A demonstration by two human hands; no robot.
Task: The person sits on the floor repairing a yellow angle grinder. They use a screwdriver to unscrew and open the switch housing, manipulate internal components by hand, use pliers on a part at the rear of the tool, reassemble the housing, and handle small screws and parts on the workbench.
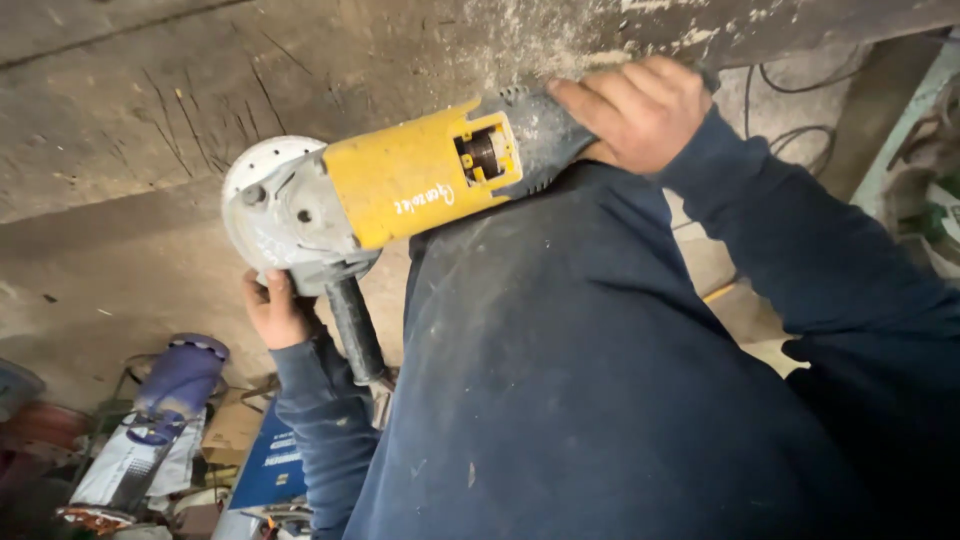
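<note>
A large yellow angle grinder (415, 180) with a grey gear head and a white cutting disc (262, 160) lies across my dark blue clothing (560, 380). My right hand (632, 108) is wrapped around its dark rear handle. Under the grinder head, my left hand (272, 312) has its fingers curled against the edge of the metal guard (290, 235). The black side handle (356, 332) sticks out beside that hand, and nothing grips it. The disc sits close to a scratched, dusty concrete surface (150, 110).
Black cables (800, 85) run over the ground at the top right, next to a pale green frame (900, 130). At the bottom left lie a purple and white machine (160, 420), a blue box (270, 465) and a piece of cardboard (232, 425).
</note>
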